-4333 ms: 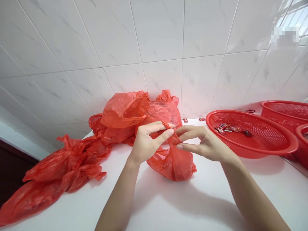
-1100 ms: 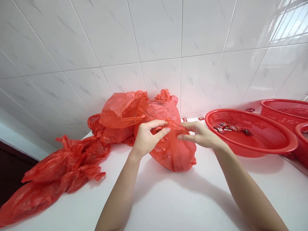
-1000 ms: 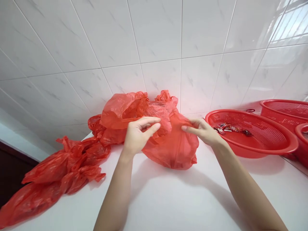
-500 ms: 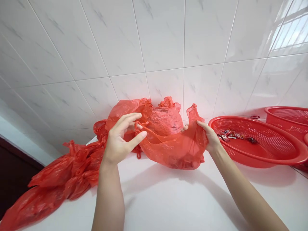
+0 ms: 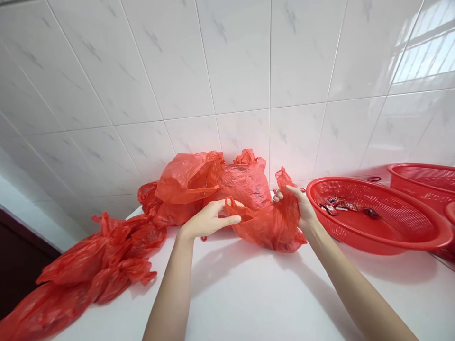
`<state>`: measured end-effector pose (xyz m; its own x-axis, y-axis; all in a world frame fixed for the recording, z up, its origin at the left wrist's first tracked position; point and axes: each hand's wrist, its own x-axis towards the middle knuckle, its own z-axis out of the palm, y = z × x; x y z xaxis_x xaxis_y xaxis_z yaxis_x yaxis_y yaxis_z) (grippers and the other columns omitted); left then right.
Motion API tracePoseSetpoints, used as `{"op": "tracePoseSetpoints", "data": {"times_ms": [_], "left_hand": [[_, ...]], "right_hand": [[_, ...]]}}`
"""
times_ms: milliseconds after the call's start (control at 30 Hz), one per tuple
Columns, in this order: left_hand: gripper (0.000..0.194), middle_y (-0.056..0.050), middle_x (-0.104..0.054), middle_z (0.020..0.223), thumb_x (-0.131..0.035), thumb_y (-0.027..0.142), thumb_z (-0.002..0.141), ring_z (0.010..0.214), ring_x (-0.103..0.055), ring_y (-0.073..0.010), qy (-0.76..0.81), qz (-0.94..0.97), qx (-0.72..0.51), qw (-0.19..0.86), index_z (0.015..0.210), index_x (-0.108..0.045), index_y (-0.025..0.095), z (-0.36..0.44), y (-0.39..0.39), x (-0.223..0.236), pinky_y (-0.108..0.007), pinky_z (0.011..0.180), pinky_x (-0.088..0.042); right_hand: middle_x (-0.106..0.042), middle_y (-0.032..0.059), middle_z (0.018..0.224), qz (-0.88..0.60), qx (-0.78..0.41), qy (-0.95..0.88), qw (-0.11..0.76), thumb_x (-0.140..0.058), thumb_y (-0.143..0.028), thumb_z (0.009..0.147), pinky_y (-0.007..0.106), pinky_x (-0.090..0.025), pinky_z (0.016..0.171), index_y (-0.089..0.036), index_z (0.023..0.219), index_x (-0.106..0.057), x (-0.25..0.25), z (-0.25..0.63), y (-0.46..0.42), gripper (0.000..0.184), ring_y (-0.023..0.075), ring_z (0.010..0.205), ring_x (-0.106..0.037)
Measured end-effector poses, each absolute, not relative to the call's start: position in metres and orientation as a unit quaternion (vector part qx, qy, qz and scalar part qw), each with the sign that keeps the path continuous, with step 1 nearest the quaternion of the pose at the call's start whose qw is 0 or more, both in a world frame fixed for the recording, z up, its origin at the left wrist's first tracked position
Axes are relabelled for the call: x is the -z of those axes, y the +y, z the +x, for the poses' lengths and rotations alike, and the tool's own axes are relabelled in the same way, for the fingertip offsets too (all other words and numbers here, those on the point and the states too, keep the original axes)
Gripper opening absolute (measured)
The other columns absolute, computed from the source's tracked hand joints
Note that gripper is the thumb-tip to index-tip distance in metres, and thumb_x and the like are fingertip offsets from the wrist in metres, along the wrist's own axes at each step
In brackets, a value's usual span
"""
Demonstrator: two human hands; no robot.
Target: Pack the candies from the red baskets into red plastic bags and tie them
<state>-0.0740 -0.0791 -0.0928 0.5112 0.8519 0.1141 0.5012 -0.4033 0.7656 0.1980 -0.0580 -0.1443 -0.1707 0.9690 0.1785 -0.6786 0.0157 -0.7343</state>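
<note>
A small red plastic bag [image 5: 269, 227] rests on the white counter [image 5: 249, 298] between my hands. My left hand [image 5: 208, 220] pinches the bag's left handle between thumb and fingers. My right hand [image 5: 300, 208] grips the right handle, which sticks up above my fingers. The bag's mouth is held apart between them. What is inside the bag is hidden.
A heap of red plastic bags [image 5: 209, 182] lies against the tiled wall, and more red bags [image 5: 92, 260] trail off to the left counter edge. A red mesh basket [image 5: 377, 215] with a few wrapped candies [image 5: 337, 205] stands at right, with another red basket [image 5: 426, 177] behind.
The bag was bunched closed between my hands; both hands have since pulled its handles apart and lowered it a little. The camera view tilted upward.
</note>
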Motion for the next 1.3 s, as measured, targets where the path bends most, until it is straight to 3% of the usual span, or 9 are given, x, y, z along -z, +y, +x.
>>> {"op": "tracePoseSetpoints", "data": {"times_ms": [167, 367, 500, 600, 700, 800, 933, 1100, 1300], "left_hand": [[0.037, -0.006, -0.074, 0.096, -0.063, 0.051, 0.091, 0.093, -0.068, -0.0249, 0.418, 0.79, -0.334, 0.301, 0.095, -0.075, 0.017, -0.066, -0.083, 0.09, -0.033, 0.078, -0.057], [0.028, -0.004, -0.072, 0.093, -0.061, 0.043, 0.096, 0.089, -0.067, -0.0197, 0.32, 0.807, -0.419, 0.265, 0.097, -0.072, 0.018, -0.059, -0.102, 0.077, -0.031, 0.084, -0.055], [0.019, -0.008, -0.068, 0.122, -0.061, 0.035, 0.097, 0.108, -0.066, -0.0215, 0.263, 0.852, -0.397, 0.218, 0.092, -0.07, 0.019, -0.042, -0.116, 0.079, -0.032, 0.095, -0.052], [0.031, -0.01, -0.059, 0.138, -0.058, 0.037, 0.099, 0.111, -0.065, -0.0218, 0.269, 0.869, -0.373, 0.185, 0.075, -0.063, 0.017, -0.029, -0.121, 0.085, -0.032, 0.096, -0.051], [0.039, -0.004, -0.067, 0.096, -0.053, 0.043, 0.1, 0.079, -0.063, -0.0153, 0.317, 0.86, -0.364, 0.163, 0.071, -0.056, 0.018, -0.022, -0.122, 0.09, -0.027, 0.073, -0.051], [0.035, 0.006, -0.045, 0.062, -0.054, 0.05, 0.098, 0.054, -0.044, -0.0117, 0.4, 0.828, -0.371, 0.131, 0.079, -0.056, 0.021, -0.02, -0.12, 0.092, -0.025, 0.054, -0.038], [0.031, 0.009, -0.04, 0.061, -0.059, 0.05, 0.093, 0.052, -0.037, -0.0119, 0.468, 0.782, -0.384, 0.147, 0.111, -0.058, 0.024, -0.02, -0.115, 0.094, -0.024, 0.053, -0.033], [0.049, 0.004, -0.04, 0.06, -0.041, 0.053, 0.099, 0.058, -0.036, -0.0126, 0.428, 0.818, -0.279, 0.265, 0.064, -0.048, 0.019, -0.018, -0.106, 0.098, -0.026, 0.053, -0.028], [0.066, 0.002, -0.042, 0.048, -0.034, 0.063, 0.099, 0.048, -0.039, -0.0136, 0.357, 0.803, -0.267, 0.395, 0.051, -0.051, 0.021, -0.022, -0.1, 0.1, -0.029, 0.05, -0.036]], "right_hand": [[-0.056, -0.0069, 0.058, -0.209, -0.653, -0.404, 0.606, -0.085, -0.03, 0.06, 0.027, -0.05, 0.069, -0.02, 0.081, -0.07, 0.14, 0.197, -0.06, 0.028, 0.0112, 0.059, -0.053], [-0.053, -0.0066, 0.05, -0.229, -0.639, -0.475, 0.559, -0.076, -0.046, 0.078, 0.024, -0.043, 0.051, -0.018, 0.079, -0.065, 0.129, 0.187, -0.076, 0.03, 0.0088, 0.044, -0.045], [-0.051, -0.0079, 0.049, -0.3, -0.56, -0.613, 0.47, -0.061, -0.04, 0.09, 0.021, -0.029, 0.042, -0.019, 0.085, -0.06, 0.122, 0.17, -0.099, 0.022, 0.0068, 0.04, -0.036], [-0.051, -0.0073, 0.056, -0.316, -0.506, -0.688, 0.412, -0.054, -0.03, 0.091, 0.021, -0.029, 0.042, -0.019, 0.081, -0.055, 0.12, 0.16, -0.113, 0.014, 0.0066, 0.044, -0.038], [-0.046, -0.008, 0.057, -0.313, -0.482, -0.725, 0.378, -0.053, -0.021, 0.085, 0.021, -0.032, 0.045, -0.021, 0.07, -0.047, 0.119, 0.16, -0.119, 0.016, 0.0068, 0.047, -0.039], [-0.035, -0.0093, 0.055, -0.33, -0.464, -0.747, 0.343, -0.057, -0.016, 0.077, 0.023, -0.029, 0.047, -0.021, 0.062, -0.04, 0.116, 0.165, -0.121, 0.024, 0.0067, 0.05, -0.034], [-0.032, -0.0083, 0.059, -0.36, -0.376, -0.781, 0.344, -0.056, -0.007, 0.072, 0.025, -0.025, 0.051, -0.021, 0.061, -0.037, 0.112, 0.17, -0.125, 0.025, 0.0082, 0.056, -0.029], [-0.051, -0.0028, 0.074, -0.399, -0.217, -0.812, 0.367, -0.048, 0.005, 0.068, 0.025, -0.035, 0.062, -0.019, 0.076, -0.055, 0.112, 0.165, -0.131, 0.027, 0.0125, 0.069, -0.046], [-0.059, -0.0004, 0.084, -0.384, -0.203, -0.817, 0.378, -0.055, 0.002, 0.07, 0.027, -0.041, 0.065, -0.022, 0.081, -0.047, 0.112, 0.166, -0.128, 0.027, 0.0157, 0.075, -0.055]]}}
